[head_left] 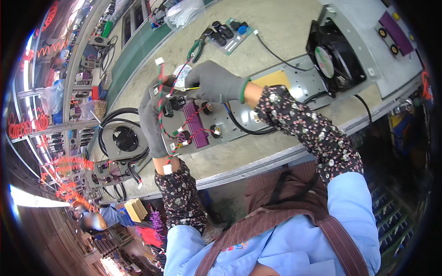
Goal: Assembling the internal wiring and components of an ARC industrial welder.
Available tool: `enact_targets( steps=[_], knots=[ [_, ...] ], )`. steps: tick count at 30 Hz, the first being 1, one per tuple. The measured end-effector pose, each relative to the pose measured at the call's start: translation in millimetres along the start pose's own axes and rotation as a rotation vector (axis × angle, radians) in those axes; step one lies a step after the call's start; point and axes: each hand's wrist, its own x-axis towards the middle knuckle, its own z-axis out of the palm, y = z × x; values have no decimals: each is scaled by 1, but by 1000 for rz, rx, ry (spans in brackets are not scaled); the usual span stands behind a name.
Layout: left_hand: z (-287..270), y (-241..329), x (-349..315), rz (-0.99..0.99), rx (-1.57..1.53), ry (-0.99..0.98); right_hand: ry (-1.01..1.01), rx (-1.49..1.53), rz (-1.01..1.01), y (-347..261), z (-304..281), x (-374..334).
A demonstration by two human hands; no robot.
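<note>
- Left hand (pixel 151 120): its fingers appear clamped on the left edge of the plate (pixel 174 123); some fingertips are hidden.
- Right hand (pixel 216 83): its fingers look pinched together on a thin yellow piece (pixel 192 88), too small to identify, at the plate's upper edge.
- The plate sits between the hands, above the worktop (pixel 276 43); whether its lower side rests on anything, I cannot tell.
- It looks like sheet metal: probably stiff, moderately light, perhaps slick under gloves. Its bare edges, where the left fingers are, seem the sound place to hold.
- The purple heatsink (pixel 197 125), below the right fingers, looks rigid, though the parts fixed around it could suffer from a squeeze.
- The red-green wires (pixel 160 103), hanging across the left fingers, look soft and light; they could snag. Better taken by a white plug (pixel 159 60), above the left fingers, than pulled by the strands.
- Labels: the fan (pixel 343 69), to the right of the right fingers, bears a round white-and-green label (pixel 325 62); its print is too small to read.
- The apron bib, well below the fingers, carries a small coloured mark (pixel 235 247), not legible.
</note>
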Motion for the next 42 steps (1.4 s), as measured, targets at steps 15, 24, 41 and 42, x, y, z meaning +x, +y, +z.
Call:
enact_targets(
  steps=[15, 24, 41, 42],
  knots=[
    [-26, 10, 9, 24, 169, -262, 198, 75, 286, -44, -83, -159],
    [18, 69, -75, 555, 574, 504, 596, 12, 1275, -35, -186, -497],
    [142, -72, -91, 421, 1373, -318, 1063, 108, 801, -7, -156, -497],
    [137, -67, -81, 531, 1380, -260, 1002, 81, 795, -13, -173, -494]
  ],
)
